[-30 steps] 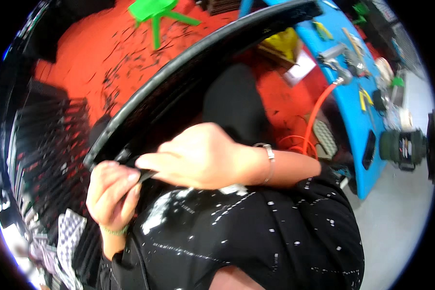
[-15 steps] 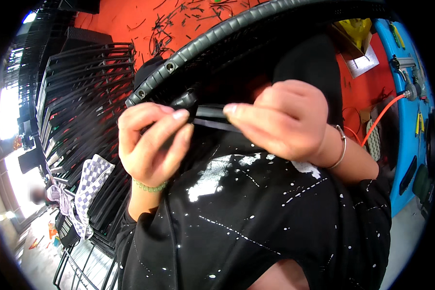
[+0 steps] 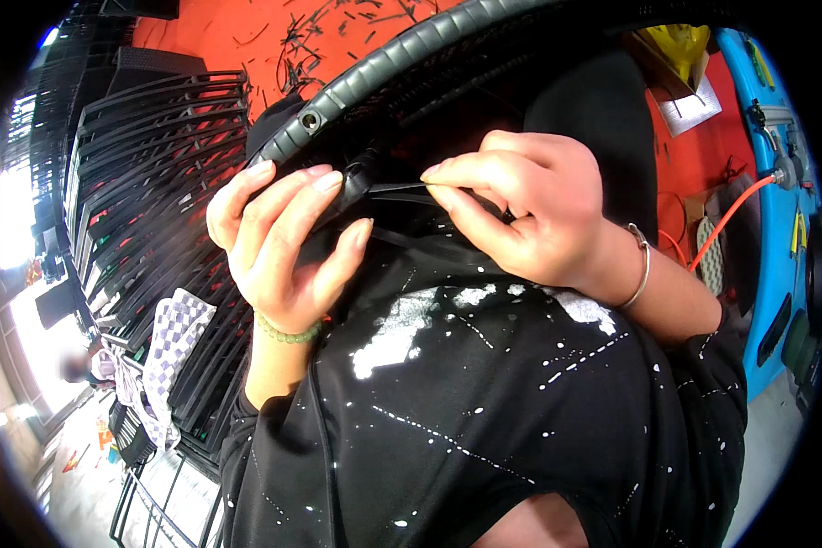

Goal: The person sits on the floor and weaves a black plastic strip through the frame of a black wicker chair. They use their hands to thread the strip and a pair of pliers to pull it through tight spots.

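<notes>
The right hand (image 3: 548, 210) has thumb and forefinger pinched together on the end of a thin black strip (image 3: 400, 188), which runs leftward to a dark curled piece near the left hand's fingertips. The left hand (image 3: 279, 256) has its fingers spread and its thumb apart from them; whether its fingertips touch the frame is hard to tell. The strip lies in front of the person's body, just below a large curved black frame (image 3: 384, 66) with a ribbed rim and a hole near its lower end. A green bead bracelet (image 3: 286, 334) circles the left wrist, a silver bangle (image 3: 647, 265) the right. To the left stand stacked black racks (image 3: 155, 173) with a checked cloth (image 3: 175, 342) beside them. Black scraps (image 3: 301, 46) litter the red floor (image 3: 210, 36), and an orange hose (image 3: 731, 224) reaches a blue worktop (image 3: 763, 361) at the right.
</notes>
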### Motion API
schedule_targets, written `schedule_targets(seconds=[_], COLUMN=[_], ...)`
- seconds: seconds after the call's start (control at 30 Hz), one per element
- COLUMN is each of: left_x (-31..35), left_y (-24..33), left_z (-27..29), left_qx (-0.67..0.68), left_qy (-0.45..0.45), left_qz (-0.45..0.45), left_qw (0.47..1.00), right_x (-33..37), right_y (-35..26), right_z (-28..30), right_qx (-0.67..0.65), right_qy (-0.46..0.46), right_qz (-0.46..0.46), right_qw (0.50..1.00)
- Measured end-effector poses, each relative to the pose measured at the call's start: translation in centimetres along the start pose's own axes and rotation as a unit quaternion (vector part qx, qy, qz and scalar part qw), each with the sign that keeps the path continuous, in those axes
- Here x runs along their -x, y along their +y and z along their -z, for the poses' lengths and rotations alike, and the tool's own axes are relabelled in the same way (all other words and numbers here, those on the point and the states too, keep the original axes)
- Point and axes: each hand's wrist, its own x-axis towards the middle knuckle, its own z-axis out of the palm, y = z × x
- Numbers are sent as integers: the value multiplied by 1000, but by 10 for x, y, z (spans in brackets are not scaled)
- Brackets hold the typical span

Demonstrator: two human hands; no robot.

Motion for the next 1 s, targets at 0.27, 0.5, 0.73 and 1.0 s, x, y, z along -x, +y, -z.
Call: schedule_targets(seconds=[0.27,0.5,0.73,1.0], left_x=[0,-2,-1,-1], left_y=[-1,-2,0,-1], left_z=[0,-4,-6,-8], left_qx=[0,9,3,4], left_qy=[-6,6,15,20], left_qz=[-4,-17,-16,-23], left_qw=[1000,1000,1000,1000], right_x=[1,-4,-11,-11], right_y=[3,3,8,8], right_z=[-1,0,-10,-10], right_qx=[-11,22,12,51], right_qy=[-2,-75,-63,-60], right_qz=[-20,-31,-1,51], right_qw=[1000,996,998,996])
